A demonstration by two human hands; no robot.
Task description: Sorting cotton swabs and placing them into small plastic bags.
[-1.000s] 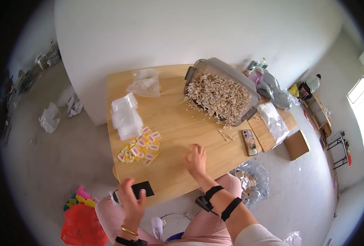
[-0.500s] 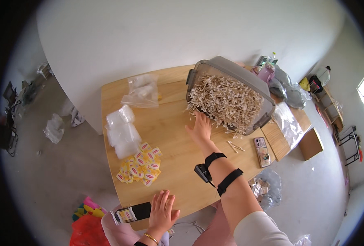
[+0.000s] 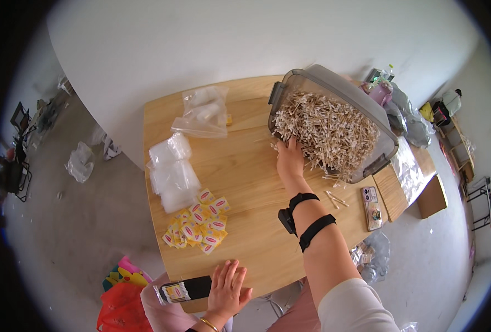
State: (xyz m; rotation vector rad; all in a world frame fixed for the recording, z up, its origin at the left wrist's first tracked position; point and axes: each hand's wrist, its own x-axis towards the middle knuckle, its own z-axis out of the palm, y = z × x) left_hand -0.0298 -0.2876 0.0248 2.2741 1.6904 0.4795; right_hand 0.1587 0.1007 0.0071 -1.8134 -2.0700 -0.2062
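A grey translucent plastic bin (image 3: 334, 81) lies tipped on its side, its mouth facing me and full of loose cotton swabs (image 3: 328, 130). At the lower left of that mouth, my right hand (image 3: 291, 160) has its fingers drawn together on the swabs at the pile's edge; the fingertips are partly hidden. By the near table edge my left hand (image 3: 229, 289) lies flat, fingers stretched, against the right end of a narrow black holder (image 3: 199, 287). On the holder's left end sits a small clear bag of swabs with a yellow-and-white card (image 3: 174, 291).
Yellow-and-white cards (image 3: 198, 221) lie heaped on the wooden table (image 3: 245, 221), with stacked clear bags (image 3: 173, 174) behind. A larger clear bag (image 3: 204, 113) lies farther back. Right of my right arm are a few stray swabs (image 3: 337, 199) and a phone (image 3: 371, 209).
My right hand has moved slightly forward into the swabs, and its spread fingers have drawn together. The left hand stays flat by the black holder. The whole view has shifted a little.
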